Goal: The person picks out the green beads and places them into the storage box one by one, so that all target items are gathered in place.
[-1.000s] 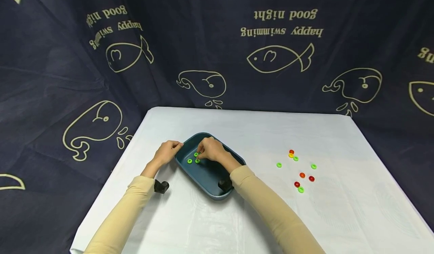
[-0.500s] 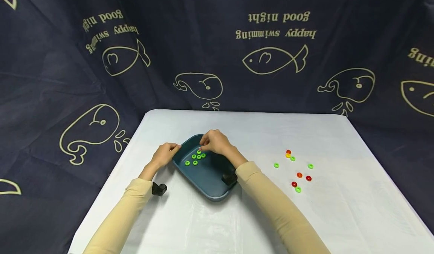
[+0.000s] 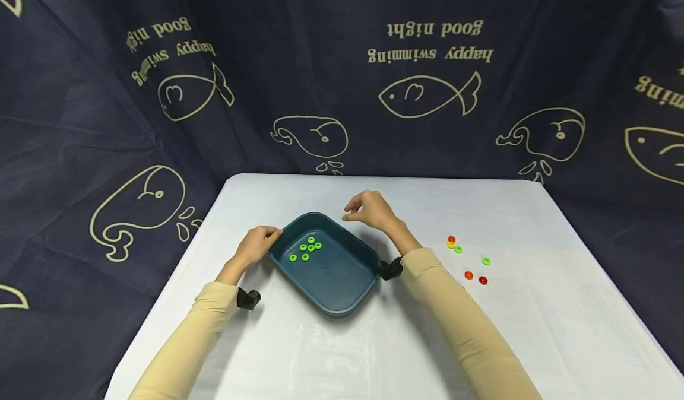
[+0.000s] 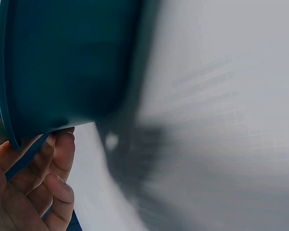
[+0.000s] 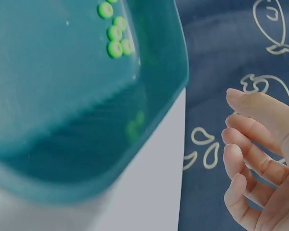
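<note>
A dark teal rectangular tub (image 3: 333,314) stands on the white table, turned at an angle. Several small green rings (image 3: 303,247) lie loose on its floor toward the far left corner; the right wrist view shows some of these green rings (image 5: 111,36) up close. My left hand (image 3: 253,245) grips the tub's left rim, thumb on top; in the left wrist view the fingers of that hand (image 4: 33,192) curl under the tub's edge. Just beyond the tub's far right side hovers my right hand (image 3: 372,210). Its fingers are loosely bent, with nothing between them in the right wrist view.
To the right lie more small rings: an orange-red ring (image 3: 452,239) touching a yellow one, a green ring (image 3: 485,261) and a dark red ring (image 3: 483,281) among them. My right sleeve (image 3: 459,311) covers part of that area. A dark printed curtain (image 3: 331,44) hangs behind the table.
My right hand has let go of green rings in the tub, where more now lie, then lifted out past the right rim. My left hand stays on the rim.
</note>
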A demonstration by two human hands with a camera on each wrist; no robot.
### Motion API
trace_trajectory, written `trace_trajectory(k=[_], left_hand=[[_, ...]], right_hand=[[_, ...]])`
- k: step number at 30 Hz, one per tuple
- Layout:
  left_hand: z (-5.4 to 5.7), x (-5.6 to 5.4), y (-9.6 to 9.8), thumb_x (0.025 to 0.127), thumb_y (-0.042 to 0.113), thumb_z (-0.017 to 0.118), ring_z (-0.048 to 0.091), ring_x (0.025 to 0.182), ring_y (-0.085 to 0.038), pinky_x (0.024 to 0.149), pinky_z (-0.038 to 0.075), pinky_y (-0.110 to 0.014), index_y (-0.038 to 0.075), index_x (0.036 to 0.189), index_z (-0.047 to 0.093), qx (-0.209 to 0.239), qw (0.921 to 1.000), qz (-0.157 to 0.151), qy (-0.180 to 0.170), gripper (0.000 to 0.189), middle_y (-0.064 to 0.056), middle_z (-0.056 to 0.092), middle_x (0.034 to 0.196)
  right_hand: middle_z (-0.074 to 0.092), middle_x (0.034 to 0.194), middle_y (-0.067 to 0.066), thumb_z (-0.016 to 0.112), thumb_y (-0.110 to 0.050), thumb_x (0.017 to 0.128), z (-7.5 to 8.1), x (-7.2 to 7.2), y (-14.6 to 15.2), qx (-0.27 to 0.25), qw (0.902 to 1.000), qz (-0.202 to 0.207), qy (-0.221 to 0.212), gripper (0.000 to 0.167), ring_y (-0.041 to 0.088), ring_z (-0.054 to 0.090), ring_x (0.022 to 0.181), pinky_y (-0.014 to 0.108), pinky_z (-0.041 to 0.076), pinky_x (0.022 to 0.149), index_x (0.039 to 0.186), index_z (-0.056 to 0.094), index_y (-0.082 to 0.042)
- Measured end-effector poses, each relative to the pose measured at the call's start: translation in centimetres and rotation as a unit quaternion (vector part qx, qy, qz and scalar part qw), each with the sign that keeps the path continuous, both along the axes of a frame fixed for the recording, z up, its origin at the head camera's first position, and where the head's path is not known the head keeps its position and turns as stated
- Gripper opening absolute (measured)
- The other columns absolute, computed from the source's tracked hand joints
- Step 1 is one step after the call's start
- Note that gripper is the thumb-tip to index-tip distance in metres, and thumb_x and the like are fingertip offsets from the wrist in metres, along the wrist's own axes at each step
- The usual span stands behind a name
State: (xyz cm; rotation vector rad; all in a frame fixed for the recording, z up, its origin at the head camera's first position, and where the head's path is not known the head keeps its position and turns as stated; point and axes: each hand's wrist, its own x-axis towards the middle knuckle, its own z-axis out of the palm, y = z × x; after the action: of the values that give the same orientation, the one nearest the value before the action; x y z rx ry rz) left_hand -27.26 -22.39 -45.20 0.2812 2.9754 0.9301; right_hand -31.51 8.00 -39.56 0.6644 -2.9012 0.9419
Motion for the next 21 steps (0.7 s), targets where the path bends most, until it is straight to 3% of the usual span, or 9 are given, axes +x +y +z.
trace_trajectory(k=[2, 4, 7, 9, 14, 18, 21], left_hand=[[0.0, 0.1, 0.0, 0.098, 0.029, 0.048, 0.04, 0.053, -0.015, 0.053, 0.032, -0.028, 0.002, 0.088, 0.069, -0.003, 1.0, 0.001, 0.003, 0.036, -0.008, 0.055, 0.067], [0.1, 0.1, -0.1, 0.098, 0.03, 0.048, 0.054, 0.064, -0.019, 0.059, 0.04, -0.032, 0.003, 0.1, 0.07, -0.007, 1.0, 0.002, 0.006, 0.035, -0.013, 0.067, 0.084], [0.1, 0.2, -0.1, 0.098, 0.03, 0.047, 0.063, 0.088, -0.029, 0.073, 0.047, -0.042, 0.004, 0.114, 0.068, -0.01, 0.9999, 0.0, 0.008, 0.036, -0.018, 0.067, 0.111], [0.2, 0.1, -0.1, 0.098, 0.031, 0.047, 0.063, 0.098, -0.032, 0.079, 0.048, -0.046, 0.004, 0.115, 0.067, -0.01, 0.9999, 0.001, 0.004, 0.037, -0.019, 0.066, 0.115], [0.1, 0.0, -0.2, 0.098, 0.03, 0.048, 0.063, 0.089, -0.028, 0.073, 0.047, -0.04, 0.005, 0.114, 0.067, -0.013, 0.9999, 0.002, 0.004, 0.036, -0.018, 0.067, 0.112], [0.1, 0.0, -0.2, 0.098, 0.03, 0.048, 0.055, 0.068, -0.021, 0.061, 0.04, -0.032, 0.005, 0.108, 0.069, -0.013, 0.9999, 0.0, 0.002, 0.034, -0.016, 0.069, 0.095], [0.1, 0.1, -0.1, 0.098, 0.03, 0.048, 0.052, 0.065, -0.019, 0.059, 0.037, -0.03, 0.005, 0.107, 0.07, -0.011, 0.9999, 0.0, 0.0, 0.034, -0.016, 0.068, 0.092]], right_hand=[[0.072, 0.081, 0.001, 0.077, -0.028, 0.077, 0.0, -0.2, 0.7, 0.001, 1.0, -0.006, 0.001, 0.024, 0.015, 0.062, 0.076, 0.025, 0.044, 0.062, 0.094, 0.076, -0.012], [0.072, 0.081, 0.001, 0.077, -0.029, 0.077, 0.1, -0.3, 1.3, 0.001, 0.9999, -0.011, 0.0, 0.024, 0.015, 0.062, 0.076, 0.025, 0.045, 0.062, 0.094, 0.076, -0.013], [0.072, 0.082, 0.001, 0.077, -0.029, 0.077, 0.1, -0.4, 2.4, -0.003, 0.9998, -0.02, 0.0, 0.023, 0.016, 0.063, 0.077, 0.026, 0.045, 0.062, 0.093, 0.076, -0.014], [0.072, 0.082, 0.002, 0.078, -0.029, 0.077, 0.1, -0.5, 3.2, -0.007, 0.9997, -0.024, -0.001, 0.023, 0.016, 0.063, 0.077, 0.026, 0.046, 0.063, 0.094, 0.076, -0.013], [0.072, 0.083, 0.004, 0.078, -0.027, 0.076, 0.1, -0.4, 5.3, -0.022, 0.999, -0.038, 0.001, 0.025, 0.018, 0.064, 0.079, 0.028, 0.047, 0.065, 0.094, 0.076, -0.01], [0.073, 0.084, 0.005, 0.078, -0.026, 0.077, 0.0, -0.3, 7.1, -0.034, 0.9981, -0.052, 0.001, 0.026, 0.02, 0.063, 0.08, 0.028, 0.046, 0.065, 0.094, 0.075, -0.008], [0.073, 0.085, 0.006, 0.077, -0.026, 0.077, -0.2, 0.0, 8.6, -0.038, 0.9973, -0.064, -0.001, 0.026, 0.021, 0.063, 0.081, 0.027, 0.046, 0.064, 0.095, 0.075, -0.008]])
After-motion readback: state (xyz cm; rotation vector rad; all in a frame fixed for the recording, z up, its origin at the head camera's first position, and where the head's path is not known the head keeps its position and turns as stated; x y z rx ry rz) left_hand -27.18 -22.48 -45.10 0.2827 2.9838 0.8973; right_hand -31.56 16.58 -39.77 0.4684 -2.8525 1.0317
